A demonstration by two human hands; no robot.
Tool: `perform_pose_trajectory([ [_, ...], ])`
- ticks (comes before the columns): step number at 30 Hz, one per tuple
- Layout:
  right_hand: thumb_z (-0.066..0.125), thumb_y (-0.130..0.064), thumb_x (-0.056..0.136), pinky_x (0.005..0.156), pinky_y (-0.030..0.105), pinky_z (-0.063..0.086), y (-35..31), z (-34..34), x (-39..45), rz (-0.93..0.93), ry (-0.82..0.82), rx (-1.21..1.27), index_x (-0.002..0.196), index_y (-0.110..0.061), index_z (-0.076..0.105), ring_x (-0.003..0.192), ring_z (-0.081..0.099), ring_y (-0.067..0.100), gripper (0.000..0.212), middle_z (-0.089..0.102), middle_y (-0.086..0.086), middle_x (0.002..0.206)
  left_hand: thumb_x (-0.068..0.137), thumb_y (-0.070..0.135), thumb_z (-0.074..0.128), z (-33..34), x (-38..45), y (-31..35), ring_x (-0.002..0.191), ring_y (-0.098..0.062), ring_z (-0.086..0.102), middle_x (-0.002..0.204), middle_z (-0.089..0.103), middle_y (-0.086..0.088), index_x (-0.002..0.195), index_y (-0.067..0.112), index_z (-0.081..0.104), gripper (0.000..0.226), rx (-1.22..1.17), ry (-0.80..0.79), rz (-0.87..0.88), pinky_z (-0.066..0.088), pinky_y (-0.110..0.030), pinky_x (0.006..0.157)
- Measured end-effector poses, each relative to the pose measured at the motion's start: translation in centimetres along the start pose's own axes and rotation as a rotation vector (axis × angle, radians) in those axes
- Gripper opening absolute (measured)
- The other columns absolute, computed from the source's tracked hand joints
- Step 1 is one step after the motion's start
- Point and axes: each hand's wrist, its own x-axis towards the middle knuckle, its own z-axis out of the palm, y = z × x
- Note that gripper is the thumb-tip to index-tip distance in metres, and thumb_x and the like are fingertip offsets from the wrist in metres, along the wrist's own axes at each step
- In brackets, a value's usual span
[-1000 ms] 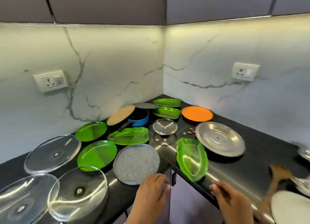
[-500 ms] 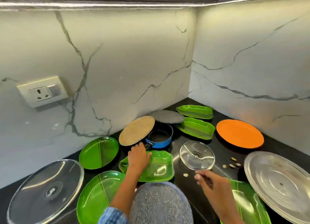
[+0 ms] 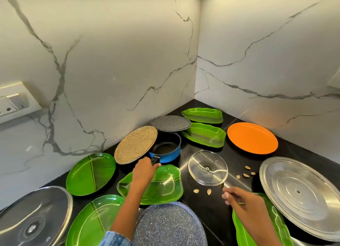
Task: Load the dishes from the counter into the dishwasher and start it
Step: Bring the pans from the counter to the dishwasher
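- The left hand (image 3: 144, 169) reaches across the black counter (image 3: 237, 153) to the blue saucepan (image 3: 166, 151); its fingers are curled round the pan's black handle (image 3: 155, 160), gripping it
- The saucepan stands upright near the corner of the counter; a tan round mat (image 3: 135, 144) leans on its left rim, and a speckled grey plate (image 3: 170, 123) sits at its far edge
- The right hand (image 3: 239, 198) hovers low over the counter with fingers loosely curled; something thin and green shows at its fingers, though whether it is pinched I cannot tell
- A small glass lid (image 3: 207, 168) lies flat between the two hands; pale seeds (image 3: 245, 173) are scattered just beside it
- A green leaf-shaped plate (image 3: 163, 186) lies under the left wrist; two more (image 3: 204, 137) rest by the corner, with round green plates (image 3: 90, 174) to the left
- An orange plate (image 3: 252, 138) sits near the right wall; a steel platter (image 3: 301, 196) lies at the right, a large glass lid (image 3: 33, 218) at the lower left; a speckled blue-grey plate (image 3: 169, 225) is nearest the person
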Motion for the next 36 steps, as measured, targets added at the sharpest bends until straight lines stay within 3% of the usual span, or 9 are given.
perform_pose_trajectory([
  [4,0.068,-0.007,0.081,0.064,0.021,0.054,0.3,-0.5,-0.9,-0.005,0.018,-0.020,0.078,-0.033,0.067,0.065,0.067,0.000,0.026,0.070,-0.017,0.070,0.087,0.042,0.062,-0.1,-1.3,-0.2,0.054,-0.012,0.039,0.064,0.041,0.002,0.066,0.016,0.035,0.043,-0.065,-0.021,0.045,0.026,-0.026,0.048],
  [12,0.071,-0.014,0.079,0.062,0.020,0.053,1.5,-1.7,-4.0,-0.004,0.024,-0.063,0.074,-0.041,0.070,0.064,0.066,-0.002,0.028,0.068,-0.021,0.066,0.086,0.042,0.064,-0.5,-3.8,0.4,0.047,-0.018,0.045,0.059,0.046,-0.003,0.069,0.013,0.040,0.041,-0.263,-0.088,0.052,0.038,-0.031,0.051],
  [14,0.070,-0.044,0.076,0.061,0.023,0.054,1.5,-2.1,-5.3,0.003,0.044,-0.026,0.086,-0.050,0.066,0.064,0.066,0.000,0.012,0.068,-0.020,0.065,0.085,0.041,0.065,-0.8,-4.8,0.9,0.046,-0.018,0.045,0.058,0.045,-0.004,0.068,0.012,0.040,0.042,-0.285,-0.041,0.082,0.036,-0.031,0.049],
  [16,0.055,-0.072,0.069,0.061,0.024,0.054,2.0,-2.7,-6.5,-0.003,0.071,-0.020,0.091,-0.054,0.061,0.064,0.066,0.000,0.029,0.068,-0.020,0.067,0.085,0.042,0.065,-1.5,-6.0,1.5,0.049,-0.017,0.045,0.059,0.047,-0.003,0.066,0.013,0.041,0.042,-0.255,0.040,0.123,0.033,-0.031,0.048],
  [18,0.067,-0.047,0.077,0.063,0.024,0.053,2.4,-3.4,-7.9,-0.005,0.078,-0.047,0.091,-0.050,0.061,0.065,0.066,-0.001,0.015,0.068,-0.020,0.068,0.085,0.042,0.064,-2.3,-8.0,2.5,0.052,-0.015,0.043,0.060,0.046,-0.001,0.065,0.015,0.041,0.041,-0.221,0.119,0.170,0.025,-0.030,0.046],
  [20,0.071,-0.021,0.080,0.063,0.023,0.051,3.5,-4.3,-9.7,0.014,0.111,-0.086,0.084,-0.045,0.066,0.065,0.065,-0.001,0.025,0.068,-0.020,0.068,0.085,0.042,0.064,-3.0,-10.8,3.8,0.054,-0.016,0.043,0.061,0.047,0.000,0.069,0.013,0.043,0.038,-0.230,0.179,0.226,0.024,-0.029,0.046],
  [23,0.071,-0.019,0.080,0.060,0.019,0.047,4.7,-5.9,-12.9,0.084,0.170,-0.124,0.079,-0.041,0.068,0.062,0.062,-0.005,0.022,0.068,-0.022,0.067,0.084,0.040,0.065,-2.8,-15.4,5.8,0.055,-0.015,0.043,0.060,0.048,0.003,0.076,0.009,0.051,0.035,-0.307,0.196,0.314,0.025,-0.026,0.047],
  [33,0.066,-0.018,0.084,0.069,0.025,0.054,10.5,-15.0,-36.1,0.272,0.523,-0.075,0.088,-0.025,0.071,0.072,0.065,-0.001,0.010,0.068,-0.018,0.074,0.082,0.034,0.068,5.9,-39.5,13.4,0.051,-0.026,0.046,0.051,0.047,-0.002,0.069,0.012,0.051,0.031,-0.453,-0.223,0.666,0.039,-0.039,0.050],
  [36,0.058,-0.031,0.082,0.070,0.030,0.055,12.6,-17.2,-45.6,0.412,0.671,-0.059,0.088,-0.022,0.072,0.070,0.067,0.002,0.017,0.071,-0.011,0.077,0.082,0.032,0.069,9.3,-47.4,15.2,0.042,-0.025,0.043,0.048,0.045,-0.007,0.067,0.010,0.050,0.032,-0.423,-0.430,0.768,0.035,-0.031,0.038],
])
